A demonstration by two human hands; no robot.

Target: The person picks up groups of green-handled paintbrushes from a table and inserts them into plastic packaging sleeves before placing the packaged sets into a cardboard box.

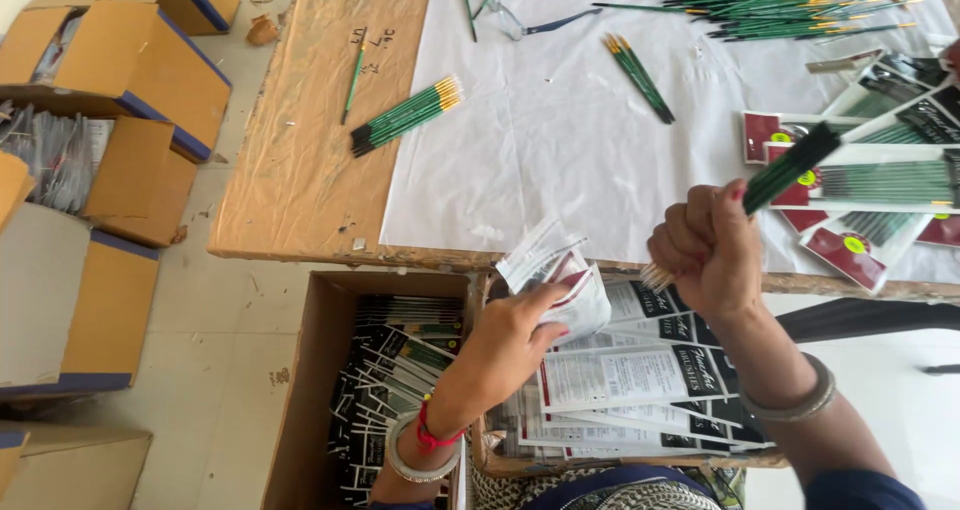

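My right hand (708, 253) is clenched around a bundle of green-handled paintbrushes (790, 167), the handles sticking up and right out of the fist, the pale bristle tips poking out below it. My left hand (513, 338) pinches a clear plastic sleeve (556, 272), lifted just above the tray of printed packaging cards (630, 375). The 2 hands sit near each other at the table's edge (330, 245). Left of the tray, a cardboard box (305, 390) holds packed brush sets. Loose brushes (405, 117) lie on the table
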